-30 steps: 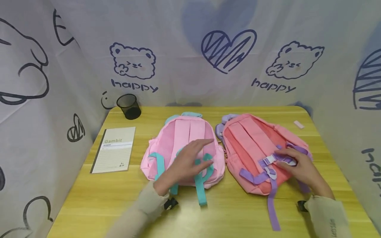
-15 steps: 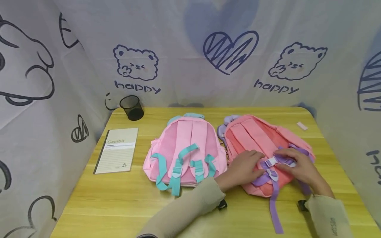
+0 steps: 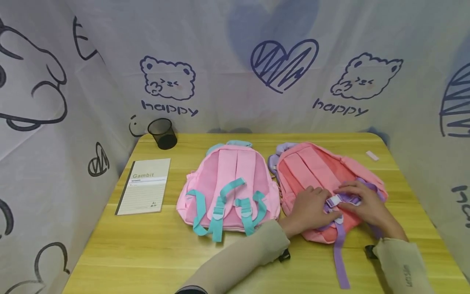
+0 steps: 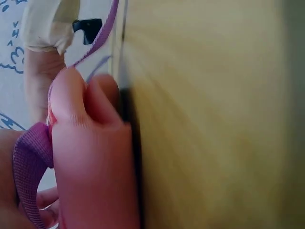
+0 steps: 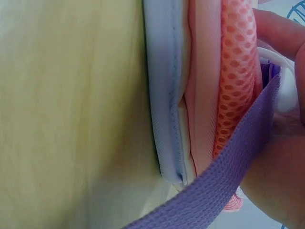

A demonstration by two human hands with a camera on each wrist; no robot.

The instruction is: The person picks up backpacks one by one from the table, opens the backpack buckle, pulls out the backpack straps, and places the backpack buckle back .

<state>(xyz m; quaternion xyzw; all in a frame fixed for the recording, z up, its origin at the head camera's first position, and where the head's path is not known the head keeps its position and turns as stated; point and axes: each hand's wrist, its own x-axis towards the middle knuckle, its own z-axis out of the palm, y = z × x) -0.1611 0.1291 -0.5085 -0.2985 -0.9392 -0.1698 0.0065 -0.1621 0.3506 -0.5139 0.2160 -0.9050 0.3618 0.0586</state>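
I pinch the white buckle (image 3: pixel 335 200) between both hands (image 3: pixel 312 206) (image 3: pixel 367 204), keeping the purple strap (image 3: pixel 339 249) flat and untwisted.

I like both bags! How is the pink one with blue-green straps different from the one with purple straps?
The light pink backpack has teal straps; the coral pink backpack has purple straps. The light one lies straight and untouched; the coral one lies slanted, with the left hand and right hand at its white buckle. Both lie straps-up, side by side on the wooden table.
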